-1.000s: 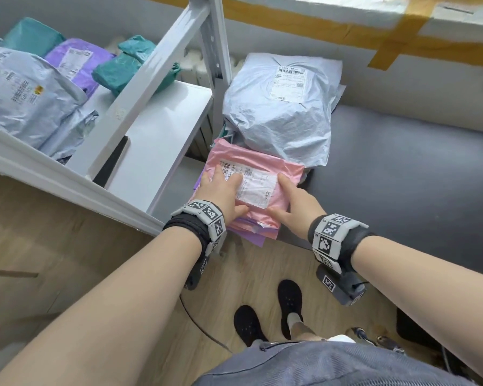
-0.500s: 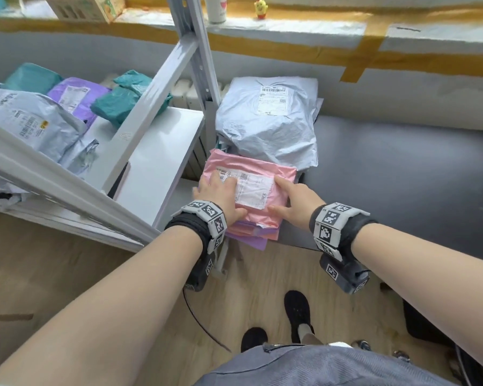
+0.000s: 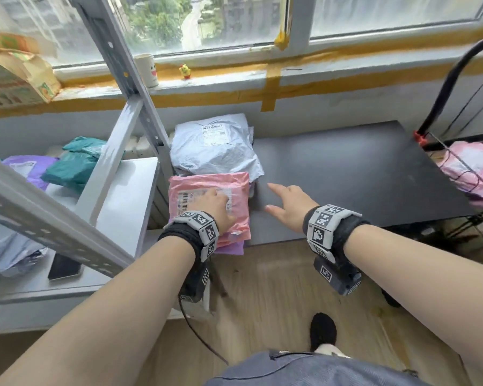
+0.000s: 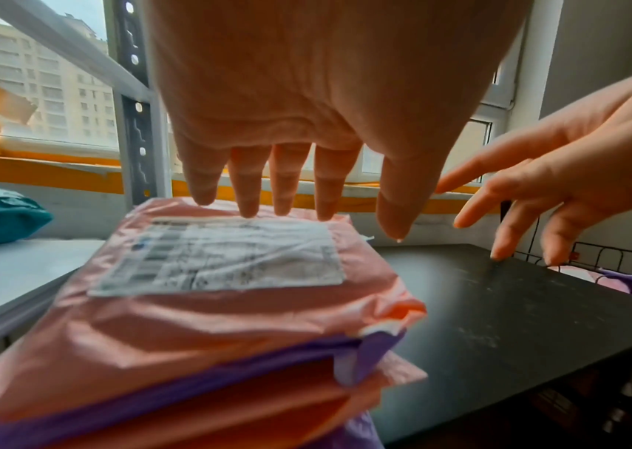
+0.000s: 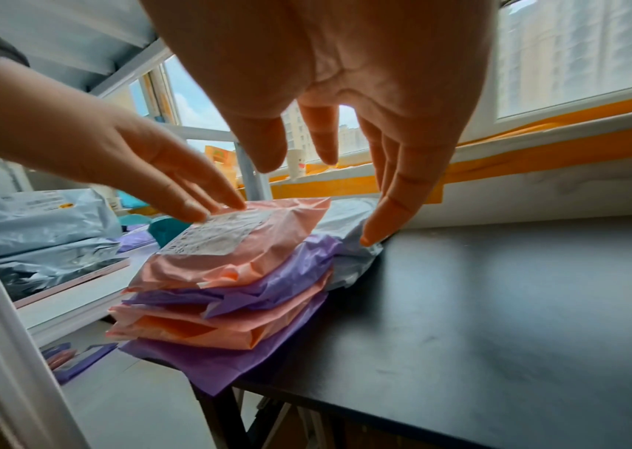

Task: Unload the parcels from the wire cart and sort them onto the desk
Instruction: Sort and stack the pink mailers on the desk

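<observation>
A pink parcel (image 3: 239, 195) with a white label tops a stack of pink and purple parcels (image 5: 229, 306) at the left end of the dark desk (image 3: 346, 174). My left hand (image 3: 211, 200) rests on it, and its straight fingertips (image 4: 247, 209) touch the label's far edge. My right hand (image 3: 286, 203) hovers open over the bare desk just right of the stack and holds nothing. A grey parcel (image 3: 215, 154) lies behind the stack. At the far right the wire cart (image 3: 455, 76) holds pink parcels (image 3: 474, 167).
A grey metal shelf unit (image 3: 117, 196) at the left carries teal parcels (image 3: 76, 167), a purple one, grey ones and a phone (image 3: 64, 267). A cup (image 3: 147, 69) and a small toy stand on the taped windowsill. Wooden floor lies below the desk's front edge.
My right hand has come off the pink parcel and moved right over the desk. My left hand stays on the parcel. The head view has tilted up to show the window and cart.
</observation>
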`<move>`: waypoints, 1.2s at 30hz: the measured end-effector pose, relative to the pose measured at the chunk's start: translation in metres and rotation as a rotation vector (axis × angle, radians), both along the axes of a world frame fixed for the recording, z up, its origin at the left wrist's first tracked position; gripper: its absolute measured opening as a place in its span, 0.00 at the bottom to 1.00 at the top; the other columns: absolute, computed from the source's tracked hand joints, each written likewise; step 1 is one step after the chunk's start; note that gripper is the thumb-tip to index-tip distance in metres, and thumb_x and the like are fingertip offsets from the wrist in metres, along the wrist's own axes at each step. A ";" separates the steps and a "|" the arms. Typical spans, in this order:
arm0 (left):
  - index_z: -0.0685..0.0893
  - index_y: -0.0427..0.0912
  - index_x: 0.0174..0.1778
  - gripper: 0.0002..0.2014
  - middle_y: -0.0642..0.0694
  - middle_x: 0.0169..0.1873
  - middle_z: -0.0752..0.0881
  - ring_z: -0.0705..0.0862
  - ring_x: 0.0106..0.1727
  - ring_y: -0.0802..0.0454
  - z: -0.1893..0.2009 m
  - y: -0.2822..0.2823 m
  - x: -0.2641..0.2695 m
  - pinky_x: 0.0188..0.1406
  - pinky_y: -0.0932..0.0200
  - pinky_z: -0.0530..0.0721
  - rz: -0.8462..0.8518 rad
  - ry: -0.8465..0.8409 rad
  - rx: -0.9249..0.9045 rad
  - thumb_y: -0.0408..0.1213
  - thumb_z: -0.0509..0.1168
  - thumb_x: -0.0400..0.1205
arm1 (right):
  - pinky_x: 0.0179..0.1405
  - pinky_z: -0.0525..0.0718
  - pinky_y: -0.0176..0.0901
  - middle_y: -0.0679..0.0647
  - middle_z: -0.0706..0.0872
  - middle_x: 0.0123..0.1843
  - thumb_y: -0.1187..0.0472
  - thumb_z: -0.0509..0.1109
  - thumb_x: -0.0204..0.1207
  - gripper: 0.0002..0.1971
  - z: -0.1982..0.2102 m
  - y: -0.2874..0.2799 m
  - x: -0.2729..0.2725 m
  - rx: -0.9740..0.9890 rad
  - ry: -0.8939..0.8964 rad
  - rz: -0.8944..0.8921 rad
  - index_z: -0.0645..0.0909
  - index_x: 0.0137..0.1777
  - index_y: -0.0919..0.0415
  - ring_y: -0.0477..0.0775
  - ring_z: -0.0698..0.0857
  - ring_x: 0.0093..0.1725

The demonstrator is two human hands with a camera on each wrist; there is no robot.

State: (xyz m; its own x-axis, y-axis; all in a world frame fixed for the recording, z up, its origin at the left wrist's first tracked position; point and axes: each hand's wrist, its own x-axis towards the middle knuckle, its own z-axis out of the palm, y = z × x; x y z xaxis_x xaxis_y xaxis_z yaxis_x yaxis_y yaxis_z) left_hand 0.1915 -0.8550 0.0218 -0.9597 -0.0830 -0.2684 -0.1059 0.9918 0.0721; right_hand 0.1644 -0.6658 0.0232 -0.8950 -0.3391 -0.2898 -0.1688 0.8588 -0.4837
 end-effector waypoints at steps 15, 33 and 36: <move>0.59 0.42 0.78 0.37 0.34 0.66 0.79 0.79 0.66 0.35 -0.028 -0.053 0.014 0.67 0.46 0.77 0.663 0.059 0.372 0.49 0.68 0.78 | 0.75 0.69 0.44 0.56 0.69 0.79 0.52 0.64 0.80 0.34 -0.025 -0.048 -0.008 -0.180 -0.173 0.036 0.55 0.82 0.59 0.56 0.71 0.77; 0.58 0.57 0.81 0.27 0.43 0.83 0.54 0.52 0.83 0.40 -0.046 -0.071 -0.020 0.80 0.41 0.57 0.124 0.041 0.016 0.57 0.48 0.85 | 0.81 0.54 0.53 0.51 0.47 0.86 0.44 0.55 0.83 0.28 -0.039 -0.090 -0.037 0.114 0.082 0.207 0.59 0.81 0.51 0.55 0.46 0.84; 0.61 0.57 0.79 0.25 0.43 0.82 0.56 0.54 0.82 0.38 -0.052 -0.073 -0.025 0.79 0.38 0.60 0.113 -0.044 0.029 0.57 0.47 0.85 | 0.82 0.56 0.55 0.52 0.50 0.85 0.45 0.54 0.83 0.28 -0.050 -0.090 -0.038 0.126 0.018 0.219 0.59 0.81 0.52 0.57 0.49 0.84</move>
State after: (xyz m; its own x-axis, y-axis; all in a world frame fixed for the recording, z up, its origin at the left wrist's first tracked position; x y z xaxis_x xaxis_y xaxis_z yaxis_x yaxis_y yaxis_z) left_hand 0.1668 -0.9282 -0.0300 -0.9321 -0.1813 -0.3136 -0.2204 0.9709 0.0938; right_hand 0.1265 -0.7560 -0.0266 -0.8095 -0.4878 -0.3267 -0.3653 0.8541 -0.3701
